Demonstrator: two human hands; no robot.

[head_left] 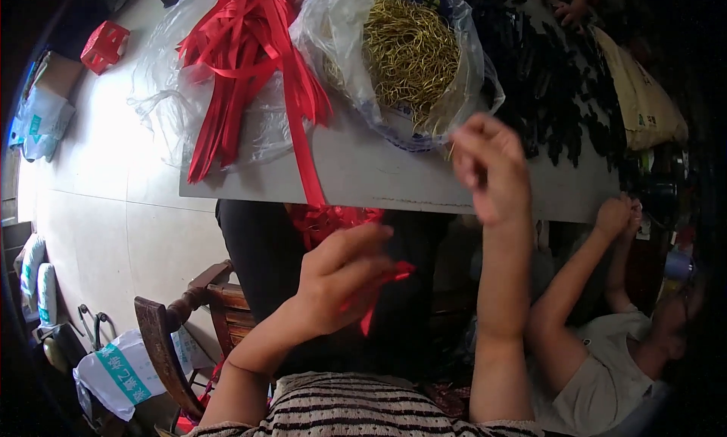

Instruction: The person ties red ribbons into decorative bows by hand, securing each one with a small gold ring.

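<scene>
1. Okay, head view, only one camera. Left hand [344, 274] sits low centre, below the table edge, fingers curled together and clamped on a red ribbon piece [382, 282]; a red tail hangs out under the palm.
2. Right hand [491, 164] is raised at the table's near edge, fingertips pinched together just beside the bag of gold wire. Blurred; cannot tell if anything thin sits in the pinch.
3. Gold wire pieces [409, 54] are heaped in a clear plastic bag [326, 28] on the grey table [379, 176], upper centre, right at the right hand's fingertips.
4. Bundle of long red ribbons [242, 51] lies on another clear plastic sheet [163, 81], left of the gold bag. One strip runs down over the table edge to a bunched red ribbon mass [326, 219] just above the left hand.
5. Pile of small black pieces [553, 81] covers the table's right side, touching the gold bag's far edge.
6. Tan sack [644, 96] sits at the far right end of the table.
7. Another person, lower right, in a pale shirt [598, 376], with a hand [617, 213] raised to the table edge. Well apart from the wearer's hands.
8. Wooden chair [178, 331] lower left on a pale tiled floor [113, 210]; white printed bag [121, 369] beside it, red box [104, 45] upper left.
</scene>
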